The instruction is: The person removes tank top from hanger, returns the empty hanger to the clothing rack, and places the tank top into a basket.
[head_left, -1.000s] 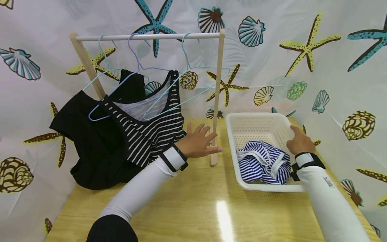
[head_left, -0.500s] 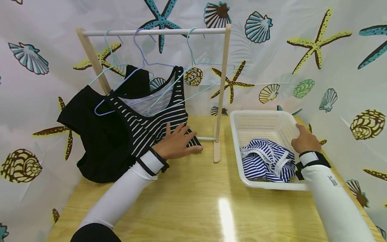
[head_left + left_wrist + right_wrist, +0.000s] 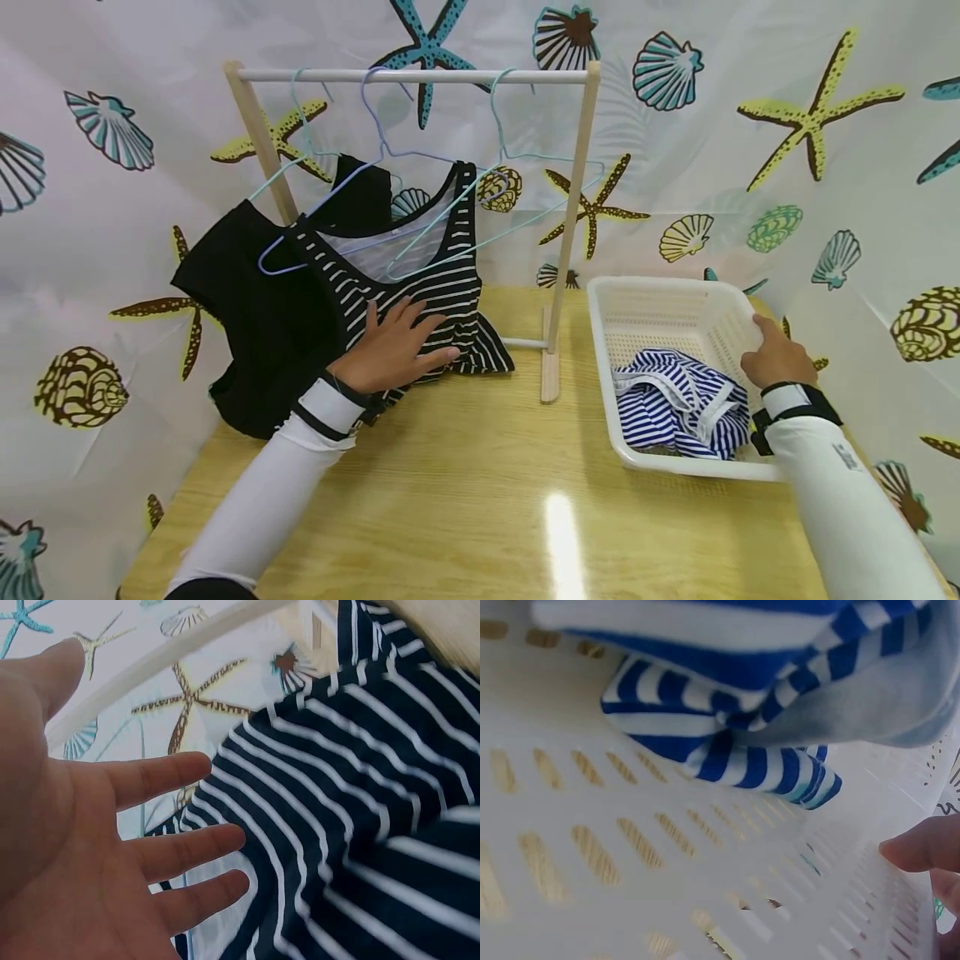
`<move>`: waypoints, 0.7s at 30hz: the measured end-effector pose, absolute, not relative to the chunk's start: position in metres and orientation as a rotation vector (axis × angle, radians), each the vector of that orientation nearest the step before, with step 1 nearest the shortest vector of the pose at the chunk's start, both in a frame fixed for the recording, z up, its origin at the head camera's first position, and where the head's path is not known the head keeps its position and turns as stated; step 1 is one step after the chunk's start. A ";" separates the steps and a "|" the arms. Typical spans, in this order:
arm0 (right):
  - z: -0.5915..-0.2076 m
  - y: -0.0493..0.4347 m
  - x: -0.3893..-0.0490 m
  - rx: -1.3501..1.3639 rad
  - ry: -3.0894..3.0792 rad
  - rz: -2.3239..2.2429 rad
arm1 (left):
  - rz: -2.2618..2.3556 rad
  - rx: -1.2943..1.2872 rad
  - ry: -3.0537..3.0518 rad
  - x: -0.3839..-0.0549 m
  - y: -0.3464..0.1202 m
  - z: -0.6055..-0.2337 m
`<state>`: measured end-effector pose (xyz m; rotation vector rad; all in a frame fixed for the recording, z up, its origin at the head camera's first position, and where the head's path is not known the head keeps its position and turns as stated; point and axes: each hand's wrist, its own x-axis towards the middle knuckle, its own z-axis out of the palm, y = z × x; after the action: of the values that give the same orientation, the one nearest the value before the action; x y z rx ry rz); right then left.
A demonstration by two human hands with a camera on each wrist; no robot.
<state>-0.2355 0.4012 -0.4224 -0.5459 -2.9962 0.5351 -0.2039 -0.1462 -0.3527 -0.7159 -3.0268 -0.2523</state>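
Observation:
My left hand (image 3: 393, 350), fingers spread, lies over the front of a black-and-white striped tank top (image 3: 450, 292) in the head view. The left wrist view shows straight fingers (image 3: 195, 844) close to the striped cloth, holding nothing. That top hangs from a purple hanger (image 3: 337, 190). My right hand (image 3: 780, 354) grips the right rim of a white plastic basket (image 3: 652, 287); in the right wrist view the thumb (image 3: 922, 844) is on the inner side of the wall. A crumpled blue-and-white striped garment (image 3: 675, 408) lies inside the basket.
A rack with a white rail (image 3: 442, 76) and wooden posts (image 3: 573, 208) stands on the wooden table (image 3: 480, 500). A black garment (image 3: 270, 333) hangs at its left, a bare mint hanger (image 3: 540, 156) at its right. Behind is a curtain (image 3: 720, 100) with sea prints.
My left hand has moved left, from beside the rack's right post to over the striped top. My right hand stays on the basket rim. The head view has shifted slightly left.

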 end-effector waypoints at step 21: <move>-0.423 0.402 -0.235 -0.514 -3.001 0.414 | -0.335 -0.525 -2.899 -0.183 -0.202 -0.305</move>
<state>-0.2355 0.4019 -0.4227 -0.5139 -3.0013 0.4137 -0.1829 -0.2020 -0.3045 -0.5252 -2.8986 -0.3354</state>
